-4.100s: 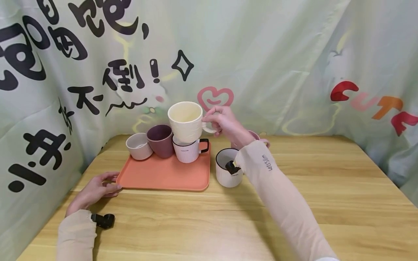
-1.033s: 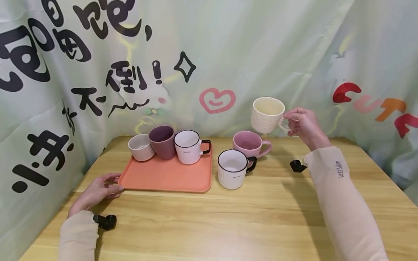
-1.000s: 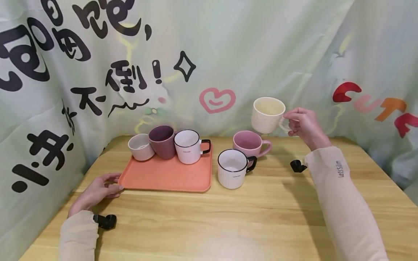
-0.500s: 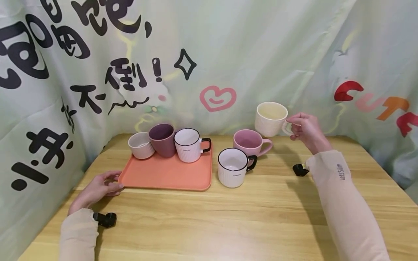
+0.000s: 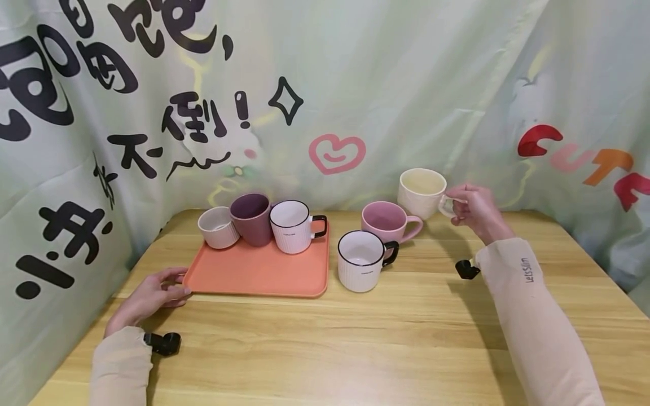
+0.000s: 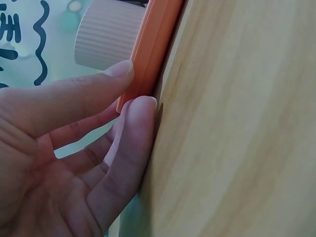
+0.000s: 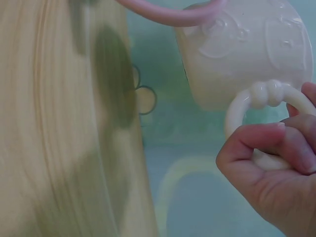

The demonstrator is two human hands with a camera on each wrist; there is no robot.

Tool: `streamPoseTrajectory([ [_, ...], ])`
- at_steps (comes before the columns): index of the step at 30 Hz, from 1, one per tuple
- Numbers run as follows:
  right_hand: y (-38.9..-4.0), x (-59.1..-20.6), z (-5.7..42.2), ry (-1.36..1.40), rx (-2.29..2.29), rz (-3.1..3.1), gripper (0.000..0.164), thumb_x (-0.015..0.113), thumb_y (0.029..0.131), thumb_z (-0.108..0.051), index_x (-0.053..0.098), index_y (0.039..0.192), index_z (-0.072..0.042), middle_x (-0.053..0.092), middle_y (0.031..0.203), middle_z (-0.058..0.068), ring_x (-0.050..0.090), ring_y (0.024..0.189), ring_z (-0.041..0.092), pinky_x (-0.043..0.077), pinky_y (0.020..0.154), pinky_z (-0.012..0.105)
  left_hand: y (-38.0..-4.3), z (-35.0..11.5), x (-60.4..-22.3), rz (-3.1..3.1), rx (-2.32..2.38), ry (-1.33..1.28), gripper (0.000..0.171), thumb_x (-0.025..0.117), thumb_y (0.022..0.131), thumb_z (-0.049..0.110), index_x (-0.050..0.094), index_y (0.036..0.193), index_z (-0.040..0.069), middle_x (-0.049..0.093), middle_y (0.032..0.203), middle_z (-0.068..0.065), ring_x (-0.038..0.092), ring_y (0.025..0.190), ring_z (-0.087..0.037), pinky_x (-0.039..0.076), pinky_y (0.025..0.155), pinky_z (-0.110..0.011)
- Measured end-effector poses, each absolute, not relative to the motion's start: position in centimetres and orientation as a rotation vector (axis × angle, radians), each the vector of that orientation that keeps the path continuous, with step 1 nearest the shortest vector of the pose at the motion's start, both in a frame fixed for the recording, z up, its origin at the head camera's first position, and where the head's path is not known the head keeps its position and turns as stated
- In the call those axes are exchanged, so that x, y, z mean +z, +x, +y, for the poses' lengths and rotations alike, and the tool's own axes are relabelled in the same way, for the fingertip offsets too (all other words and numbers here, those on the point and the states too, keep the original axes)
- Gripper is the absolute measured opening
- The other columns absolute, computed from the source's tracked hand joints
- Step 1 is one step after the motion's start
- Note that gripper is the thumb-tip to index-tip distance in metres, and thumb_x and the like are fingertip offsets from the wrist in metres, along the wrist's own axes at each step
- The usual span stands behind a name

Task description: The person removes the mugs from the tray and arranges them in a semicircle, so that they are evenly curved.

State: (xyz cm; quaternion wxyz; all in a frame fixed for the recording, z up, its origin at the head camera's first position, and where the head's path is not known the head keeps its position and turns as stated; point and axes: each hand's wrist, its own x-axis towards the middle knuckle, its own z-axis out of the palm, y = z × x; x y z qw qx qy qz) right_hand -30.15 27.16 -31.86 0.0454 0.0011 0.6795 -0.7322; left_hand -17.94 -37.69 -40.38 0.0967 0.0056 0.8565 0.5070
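Note:
My right hand grips the handle of a cream embossed mug, upright at the back of the table, behind and right of a pink mug. In the right wrist view, my fingers curl through its beaded ring handle, and the mug body shows a raised pattern. My left hand pinches the front left corner of an orange tray. The left wrist view shows the thumb over the tray's rim and a finger under it, against the table.
Along the tray's back stand a small ribbed cup, a purple cup and a white black-rimmed mug. A second white black-rimmed mug stands on the wooden table right of the tray. A printed curtain hangs behind.
Over the last seconds, my right hand has carried the cream mug rightward from above the tray to behind the pink mug, then lowered it a little. My left hand stays at the tray corner.

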Motion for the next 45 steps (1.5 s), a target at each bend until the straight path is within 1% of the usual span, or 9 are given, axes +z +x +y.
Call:
streamPoseTrajectory([
  [8, -30.5, -32.6, 27.3, 0.041, -2.211, 2.067, 0.033, 0.053, 0.103, -0.004, 0.060, 0.071, -0.014, 0.035, 0.056, -0.003, 0.035, 0.052, 0.013, 0.045, 0.053, 0.029, -18.1, -37.8, -40.3, 2.519, 1.512, -0.002, 0.064, 0.063, 0.098, -0.001, 0.026, 0.145, -0.023, 0.045, 0.131, -0.040, 0.065, 0.088, -0.007, 0.061, 0.077, -0.029],
  [16, -30.9, -33.7, 27.2, 0.077, -2.126, 2.117, 0.030, 0.054, 0.102, -0.007, 0.060, 0.074, -0.016, 0.037, 0.058, -0.004, 0.035, 0.053, 0.012, 0.046, 0.056, 0.028, -18.2, -37.8, -40.3, 2.526, 1.502, -0.002, 0.064, 0.064, 0.098, -0.001, 0.026, 0.145, -0.023, 0.047, 0.129, -0.038, 0.065, 0.087, -0.008, 0.061, 0.076, -0.029],
  [21, -31.2, -34.7, 27.0, 0.099, -2.056, 2.172, 0.025, 0.055, 0.102, -0.010, 0.056, 0.077, -0.015, 0.040, 0.058, -0.005, 0.036, 0.052, 0.012, 0.048, 0.057, 0.028, -18.2, -37.8, -40.4, 2.526, 1.507, 0.003, 0.063, 0.063, 0.098, -0.001, 0.026, 0.145, -0.023, 0.046, 0.130, -0.039, 0.065, 0.087, -0.008, 0.061, 0.076, -0.029],
  [27, -31.3, -35.6, 26.8, 0.087, -1.973, 2.213, 0.022, 0.054, 0.103, -0.011, 0.048, 0.082, -0.014, 0.036, 0.059, -0.006, 0.035, 0.054, 0.010, 0.049, 0.059, 0.027, -18.0, -37.7, -40.5, 2.516, 1.522, 0.013, 0.063, 0.063, 0.099, -0.001, 0.027, 0.145, -0.023, 0.044, 0.132, -0.040, 0.065, 0.087, -0.008, 0.061, 0.076, -0.030],
  [31, -31.4, -36.4, 26.9, 0.042, -1.972, 2.180, 0.020, 0.051, 0.104, -0.011, 0.053, 0.084, -0.014, 0.036, 0.059, -0.006, 0.035, 0.053, 0.011, 0.050, 0.059, 0.027, -17.9, -37.5, -40.3, 2.516, 1.526, 0.025, 0.061, 0.063, 0.099, -0.001, 0.028, 0.144, -0.023, 0.047, 0.130, -0.039, 0.065, 0.087, -0.009, 0.061, 0.076, -0.030],
  [35, -31.3, -36.7, 27.4, -0.027, -2.023, 2.096, 0.022, 0.048, 0.105, -0.007, 0.056, 0.086, -0.013, 0.034, 0.060, -0.005, 0.034, 0.054, 0.011, 0.049, 0.059, 0.028, -18.0, -37.4, -40.2, 2.517, 1.524, 0.025, 0.062, 0.063, 0.099, 0.000, 0.028, 0.144, -0.023, 0.046, 0.131, -0.039, 0.065, 0.087, -0.008, 0.061, 0.076, -0.029],
  [37, -31.2, -36.7, 27.6, -0.066, -1.995, 2.094, 0.018, 0.047, 0.105, -0.006, 0.056, 0.091, -0.011, 0.036, 0.063, -0.003, 0.035, 0.056, 0.012, 0.048, 0.061, 0.029, -18.0, -37.4, -40.2, 2.517, 1.524, 0.019, 0.063, 0.063, 0.099, 0.000, 0.027, 0.144, -0.023, 0.045, 0.131, -0.039, 0.065, 0.087, -0.008, 0.061, 0.076, -0.029],
  [41, -31.0, -36.3, 27.9, -0.135, -1.842, 2.223, 0.007, 0.047, 0.103, -0.003, 0.053, 0.107, -0.005, 0.045, 0.072, -0.001, 0.044, 0.065, 0.011, 0.050, 0.063, 0.029, -18.1, -37.4, -40.2, 2.524, 1.524, 0.021, 0.062, 0.063, 0.098, -0.001, 0.027, 0.144, -0.023, 0.045, 0.130, -0.039, 0.065, 0.087, -0.008, 0.061, 0.076, -0.029],
  [45, -31.3, -35.9, 27.8, -0.162, -1.674, 2.378, 0.019, 0.052, 0.101, -0.004, 0.050, 0.119, 0.004, 0.051, 0.079, 0.001, 0.049, 0.071, 0.011, 0.050, 0.062, 0.027, -17.9, -37.5, -40.2, 2.525, 1.531, 0.024, 0.062, 0.063, 0.098, -0.002, 0.027, 0.144, -0.023, 0.046, 0.129, -0.038, 0.065, 0.086, -0.008, 0.061, 0.076, -0.029],
])
